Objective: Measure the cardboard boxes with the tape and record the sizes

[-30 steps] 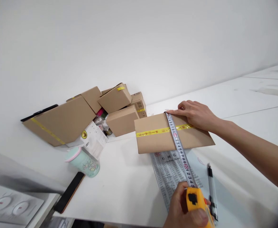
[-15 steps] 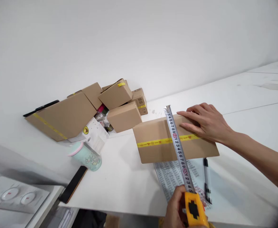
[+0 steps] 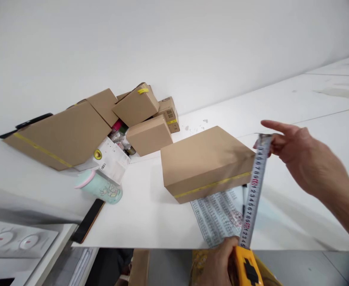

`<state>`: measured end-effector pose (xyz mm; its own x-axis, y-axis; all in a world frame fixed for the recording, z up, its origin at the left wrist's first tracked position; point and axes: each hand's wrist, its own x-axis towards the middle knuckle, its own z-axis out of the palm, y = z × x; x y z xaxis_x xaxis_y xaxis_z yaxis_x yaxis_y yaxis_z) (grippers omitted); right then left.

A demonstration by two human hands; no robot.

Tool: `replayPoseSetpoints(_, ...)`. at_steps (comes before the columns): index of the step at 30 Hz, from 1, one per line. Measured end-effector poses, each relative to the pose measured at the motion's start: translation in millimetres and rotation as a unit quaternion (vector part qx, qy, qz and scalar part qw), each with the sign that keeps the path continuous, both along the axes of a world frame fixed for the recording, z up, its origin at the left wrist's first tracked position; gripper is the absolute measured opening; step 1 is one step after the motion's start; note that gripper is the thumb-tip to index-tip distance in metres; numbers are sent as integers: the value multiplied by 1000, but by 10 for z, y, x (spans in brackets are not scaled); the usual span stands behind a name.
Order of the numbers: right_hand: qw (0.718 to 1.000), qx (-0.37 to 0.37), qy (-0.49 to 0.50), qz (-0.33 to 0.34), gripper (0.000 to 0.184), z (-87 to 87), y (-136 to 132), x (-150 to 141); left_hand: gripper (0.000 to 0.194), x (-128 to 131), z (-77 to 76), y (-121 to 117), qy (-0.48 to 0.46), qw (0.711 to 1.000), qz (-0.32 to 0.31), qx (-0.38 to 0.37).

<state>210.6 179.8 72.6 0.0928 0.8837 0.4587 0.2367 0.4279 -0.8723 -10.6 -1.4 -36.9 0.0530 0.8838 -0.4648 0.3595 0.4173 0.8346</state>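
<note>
my left grip [image 3: 217, 264] clasps the tape measure [image 3: 242, 260] as my right grip [image 3: 314, 163] pinches its blade [image 3: 253, 194] near the tip, the carton [image 3: 204, 159] just left; a taut, untwisted blade should read truest.

Tape measure [image 3: 246, 267] (extended), taped box [image 3: 202, 159]

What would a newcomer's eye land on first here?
Probably the orange-yellow tape measure in the left hand, its numbered blade stretching up to the right hand. Next, the large cardboard box at centre, then the mint-green cup with its pink rim, at left.
</note>
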Motion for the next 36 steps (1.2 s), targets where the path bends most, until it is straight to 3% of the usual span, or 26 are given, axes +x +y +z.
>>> replayPoseSetpoints(3, 987, -69, 134, 54, 28, 73, -135, 101, 89, 20, -109, -56, 20, 996, -86, -12)
replayPoseSetpoints(6, 985, -82, 147, 37, 21, -72, -371, 145, 82, 3, -118, -121, -6, 994, -112, 1)
replayPoseSetpoints(10, 990, -46, -3, 135, 18, -345, -837, -41, 102, 20, 1, -228, -72, 996, -48, 34)
replayPoseSetpoints(13, 972, 57, -101, 206, 22, -486, -1110, -273, 141, 67, 73, -266, -66, 993, -10, 98)
replayPoseSetpoints(16, 959, 139, -178, 173, 24, -652, -1122, -366, 150, 51, 151, -233, -26, 990, 17, 140)
replayPoseSetpoints(20, 957, 51, -283, 44, 20, -978, -833, -258, 123, -94, 333, -37, 116, 970, 2, 212)
replayPoseSetpoints(25, 900, 8, -435, -14, 46, -1266, -601, -208, 85, -201, 417, 338, 341, 879, -112, 314)
replayPoseSetpoints(29, 891, -31, -450, -40, 50, -1297, -626, -209, 70, -193, 295, 519, 430, 821, -154, 342)
replayPoseSetpoints(33, 891, -96, -442, -30, 34, -1260, -646, -147, 57, -191, 203, 614, 445, 800, -177, 361)
replayPoseSetpoints(36, 889, -100, -446, -21, 22, -1232, -630, -124, 51, -203, 161, 699, 454, 790, -182, 369)
